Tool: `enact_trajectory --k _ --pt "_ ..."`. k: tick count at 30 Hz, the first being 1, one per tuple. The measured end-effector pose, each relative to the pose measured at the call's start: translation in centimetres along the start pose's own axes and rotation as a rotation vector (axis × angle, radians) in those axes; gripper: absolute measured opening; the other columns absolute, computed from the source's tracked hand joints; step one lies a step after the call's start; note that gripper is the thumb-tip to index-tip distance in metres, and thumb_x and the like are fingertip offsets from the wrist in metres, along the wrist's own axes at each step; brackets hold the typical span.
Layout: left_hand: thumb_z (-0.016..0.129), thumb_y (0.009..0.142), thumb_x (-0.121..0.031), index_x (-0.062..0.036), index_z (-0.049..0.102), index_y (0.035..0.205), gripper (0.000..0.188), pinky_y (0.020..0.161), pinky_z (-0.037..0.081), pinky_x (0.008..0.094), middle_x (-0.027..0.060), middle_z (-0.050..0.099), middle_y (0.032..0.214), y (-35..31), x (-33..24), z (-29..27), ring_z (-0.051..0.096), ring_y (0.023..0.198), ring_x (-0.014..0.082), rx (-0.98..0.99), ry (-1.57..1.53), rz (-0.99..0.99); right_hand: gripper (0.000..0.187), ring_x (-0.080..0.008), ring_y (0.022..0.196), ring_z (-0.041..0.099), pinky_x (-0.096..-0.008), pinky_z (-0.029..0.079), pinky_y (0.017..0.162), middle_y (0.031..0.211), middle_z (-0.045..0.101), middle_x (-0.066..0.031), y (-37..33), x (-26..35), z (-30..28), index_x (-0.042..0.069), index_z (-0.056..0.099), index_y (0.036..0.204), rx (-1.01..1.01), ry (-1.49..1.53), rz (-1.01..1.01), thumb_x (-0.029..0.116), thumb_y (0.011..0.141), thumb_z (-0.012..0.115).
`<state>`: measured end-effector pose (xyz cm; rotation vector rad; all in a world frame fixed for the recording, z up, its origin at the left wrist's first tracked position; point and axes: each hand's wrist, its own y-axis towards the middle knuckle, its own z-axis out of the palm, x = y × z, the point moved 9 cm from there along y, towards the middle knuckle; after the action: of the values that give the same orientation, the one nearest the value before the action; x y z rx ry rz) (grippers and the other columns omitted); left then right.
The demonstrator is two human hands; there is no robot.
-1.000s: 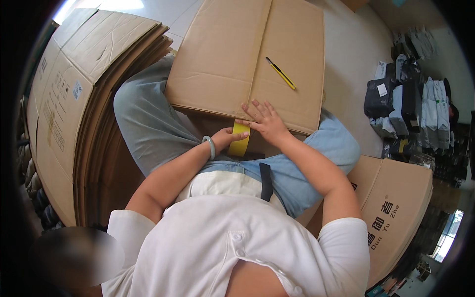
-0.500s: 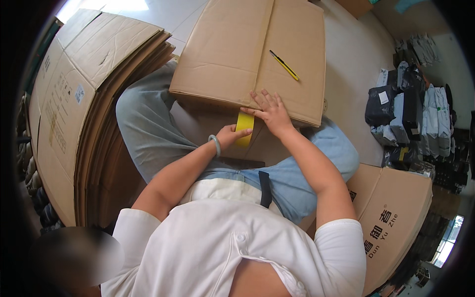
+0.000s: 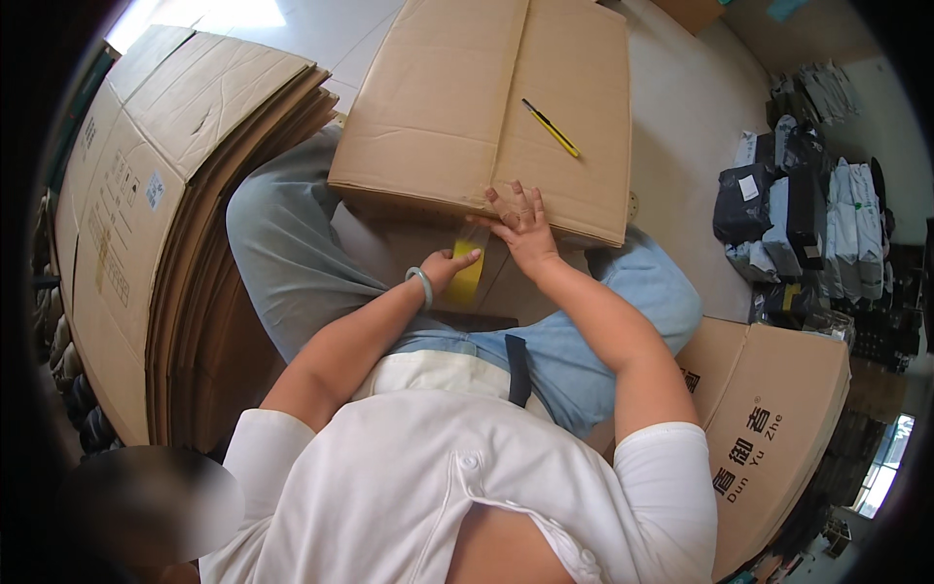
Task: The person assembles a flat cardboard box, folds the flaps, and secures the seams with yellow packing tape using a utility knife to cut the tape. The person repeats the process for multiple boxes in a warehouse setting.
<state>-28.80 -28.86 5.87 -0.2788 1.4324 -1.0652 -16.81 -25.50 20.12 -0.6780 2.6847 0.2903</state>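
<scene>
A: From the head view, where is the tape?
B: The yellow tape (image 3: 466, 277), seemingly a roll seen edge-on, is below the near edge of the closed carton (image 3: 418, 127), between the person's knees. A see-through stretch seems to run from it up to that edge.
A: And each grip?
B: The left hand (image 3: 452, 266) pinches the tape, thumb over its face. The right hand (image 3: 522, 222) has its fingers spread on the carton top, just by the edge; it pinches nothing that I can see.
A: How would you do this well?
B: I judge it's laying tape over the edge. I'd hold the strip taut with the left, centred on the seam (image 3: 507, 92), and press with the right from the top around the corner so no air gets trapped.
A: The cutter (image 3: 551, 128)?
B: It lies on the carton top, beyond the right hand; mind it when smoothing there.
</scene>
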Motion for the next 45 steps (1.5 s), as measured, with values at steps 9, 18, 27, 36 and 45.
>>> enact_trajectory --k 9,18,27,36,45 --pt "0.074 0.077 -0.041 0.0122 0.033 0.128 0.084 0.082 0.05 0.031 0.0203 0.057 0.115 -0.7 -2.2 -1.7 0.059 0.101 0.0243 -0.282 0.307 0.117 0.071 -0.0394 0.137 0.013 -0.0578 0.018 0.11 0.154 0.007 -0.0015 -0.4 0.0 -0.8 0.051 0.024 0.14 -0.07 -0.043 -0.002 0.02 0.083 0.053" --pt "0.074 0.08 -0.03 -0.0071 0.026 0.14 0.081 0.081 0.05 0.0345 0.0134 0.054 0.119 -0.5 -3.6 0.4 0.058 0.103 0.022 -0.045 0.054 0.17 0.062 -0.0349 0.134 0.025 -0.0534 0.023 0.108 0.15 0.02 -0.0082 -0.4 -0.9 -2.9 0.044 0.046 0.13 -0.092 0.267 0.06 0.013 0.077 0.058" --pt "0.065 0.087 -0.018 -0.0144 0.039 0.135 0.055 0.078 0.052 0.0373 0.0077 0.06 0.11 -1.3 -3.7 2.0 0.062 0.096 0.0216 0.259 -0.261 -0.065 0.038 -0.0339 0.111 0.049 -0.0406 0.041 0.094 0.124 0.052 -0.014 5.5 -15.2 -1.9 0.013 0.058 0.119 -0.297 0.393 0.675 0.014 0.081 0.062" --pt "0.059 0.089 -0.04 -0.0167 0.05 0.129 0.047 0.078 0.051 0.0377 0.0049 0.061 0.109 -2.6 -4.9 2.2 0.061 0.097 0.0194 0.265 -0.223 -0.106 0.021 -0.0321 0.094 0.057 -0.0421 0.046 0.079 0.099 0.062 -0.012 4.0 -16.8 2.3 0.01 0.058 0.103 -0.089 0.586 0.825 0.015 0.083 0.063" --pt "0.055 0.089 -0.049 -0.019 0.056 0.124 0.046 0.074 0.051 0.0337 0.0033 0.062 0.109 -2.3 -4.3 1.8 0.061 0.093 0.0162 0.208 -0.162 -0.096 0.019 -0.0249 0.082 0.061 -0.0361 0.049 0.069 0.085 0.064 -0.0049 -3.4 -5.5 -6.1 0.012 0.063 0.098 -0.082 0.709 0.261 0.01 0.079 0.062"
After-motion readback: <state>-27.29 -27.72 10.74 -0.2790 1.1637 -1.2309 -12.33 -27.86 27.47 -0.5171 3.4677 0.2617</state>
